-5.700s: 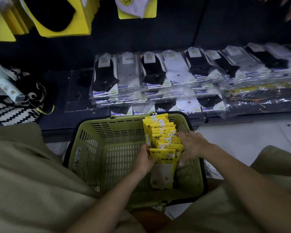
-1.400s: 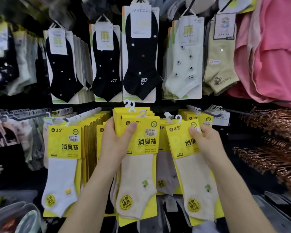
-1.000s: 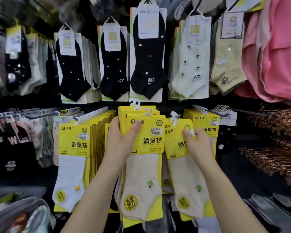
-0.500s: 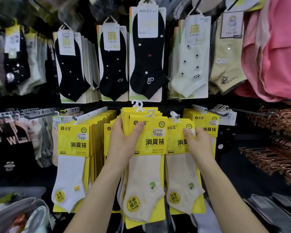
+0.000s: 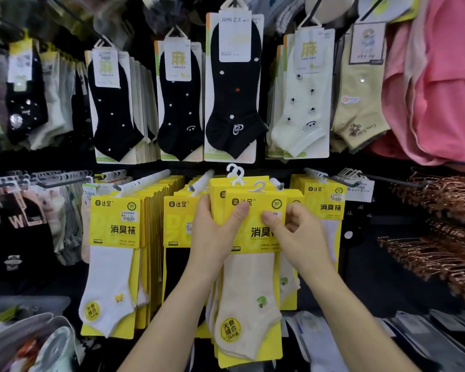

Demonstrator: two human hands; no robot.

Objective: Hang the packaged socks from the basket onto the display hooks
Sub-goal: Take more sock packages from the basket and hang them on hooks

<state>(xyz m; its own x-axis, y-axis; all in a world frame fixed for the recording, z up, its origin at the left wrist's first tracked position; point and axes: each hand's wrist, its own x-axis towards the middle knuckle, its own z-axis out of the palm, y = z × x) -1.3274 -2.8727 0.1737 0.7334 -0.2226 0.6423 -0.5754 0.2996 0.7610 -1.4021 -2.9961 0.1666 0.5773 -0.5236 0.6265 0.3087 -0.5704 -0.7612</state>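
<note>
My left hand (image 5: 215,232) grips a stack of yellow-carded sock packs (image 5: 253,277) at chest height in front of the display, thumb across the front card. The front pack holds a beige sock, and white plastic hangers (image 5: 235,173) stick up from the stack's top. My right hand (image 5: 298,234) pinches the right edge of that front card. Just behind it on the right, another beige sock pack (image 5: 287,280) hangs from a display hook (image 5: 277,183). The basket is out of view.
Full hooks of yellow packs hang on either side: white socks (image 5: 113,237) left, a row with black socks (image 5: 177,218) next to it, another row (image 5: 328,208) right. Black and pale socks (image 5: 234,89) hang above. Copper hangers (image 5: 440,237) jut out right.
My right hand has let go of the single beige pack, which now hangs behind the stack, and has moved left onto the stack's front card. The left hand keeps its hold.
</note>
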